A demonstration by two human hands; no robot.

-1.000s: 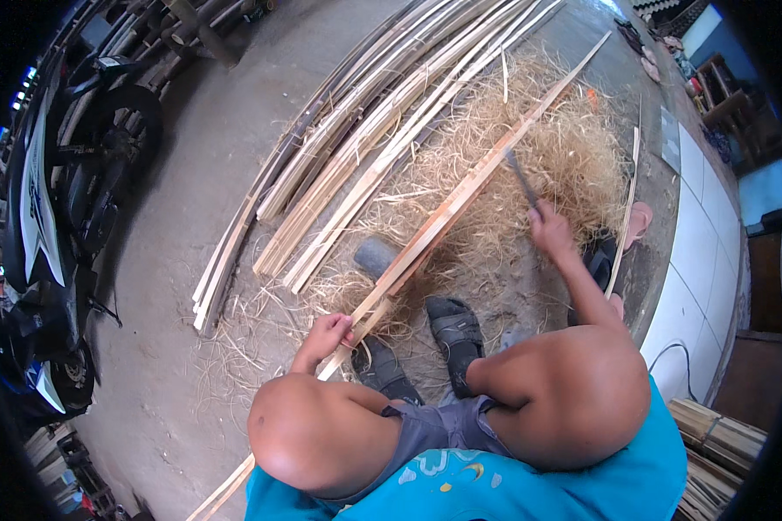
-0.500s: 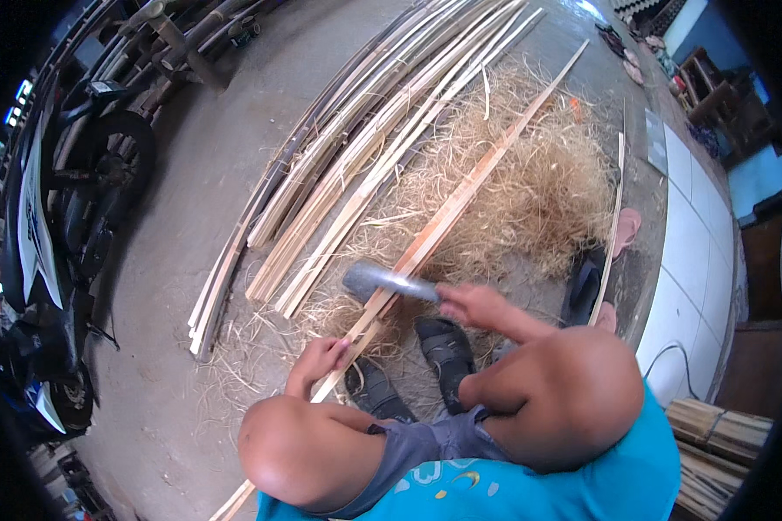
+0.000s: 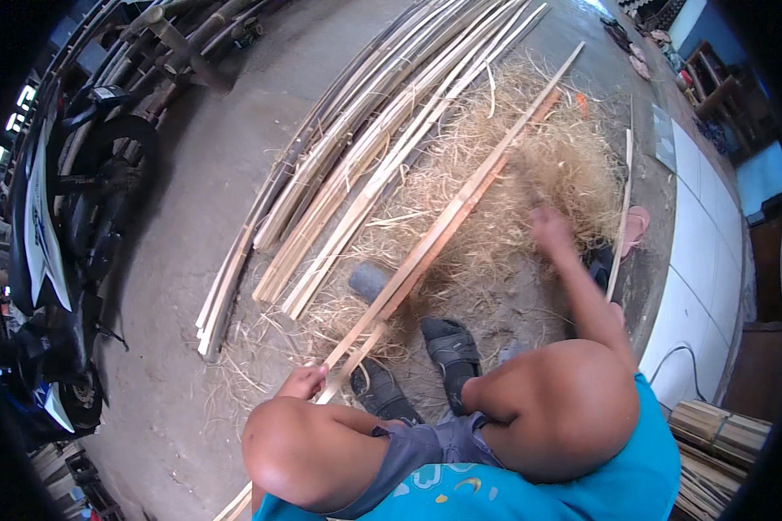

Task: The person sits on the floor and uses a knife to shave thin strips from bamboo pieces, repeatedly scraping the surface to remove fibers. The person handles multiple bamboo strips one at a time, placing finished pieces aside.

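Strip [image 3: 417, 259] in left hand [image 3: 303, 382], apparently.

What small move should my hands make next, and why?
Perhaps bring the blurred tool in your right hand toward you, over the wooden strip: the tool is out by the shavings, while your left hand holds the strip's near part.

Soft, moderate light covers the left hand's [image 3: 302, 382] grip, which looks fairly clear; just below it, the left knee [image 3: 278, 469] carries a pale sheen. Ahead and to its right, motion blur smears the right hand [image 3: 552, 233] and knife [image 3: 525, 178]. Far beyond, glare whitens the floor [image 3: 573, 26]. Well left, the motorcycle [image 3: 39, 226] sits in shadow. Fisheye edges bend into black corners.
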